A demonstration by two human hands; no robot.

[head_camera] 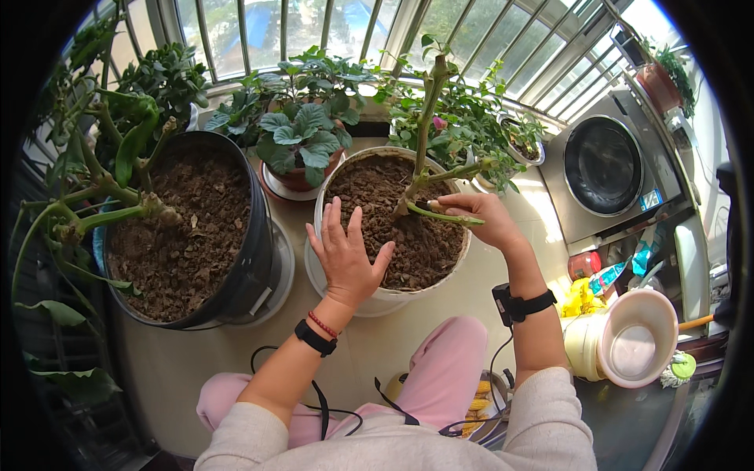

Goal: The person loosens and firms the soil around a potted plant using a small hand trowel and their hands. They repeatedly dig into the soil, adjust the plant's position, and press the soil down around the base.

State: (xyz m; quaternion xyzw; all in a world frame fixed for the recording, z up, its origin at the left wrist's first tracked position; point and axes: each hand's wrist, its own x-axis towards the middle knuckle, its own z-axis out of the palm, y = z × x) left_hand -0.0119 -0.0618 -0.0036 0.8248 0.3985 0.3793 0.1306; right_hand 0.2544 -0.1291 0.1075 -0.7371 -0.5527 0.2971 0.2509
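Note:
A white round pot point(392, 297) of loose brown soil point(365, 176) stands before me. A thick, cut-back green stem point(425, 118) rises from it, with short side branches. My left hand point(347, 253) is spread palm down over the pot's near left rim, fingers apart and holding nothing. Just right of the stem, my right hand point(486, 218) has its fingers curled around a small pale-ended object point(434, 205), mostly hidden by the hand. A low green side branch point(447, 218) crosses in front of these fingers.
A large black pot point(235, 282) with soil and a leaning stem stands left. Leafy potted plants point(306, 129) line the barred window. At right are a stove with a black pan point(604, 165), a pink bucket point(642, 338) and a red-lidded jar point(583, 266). Corn cobs point(480, 405) lie by my leg.

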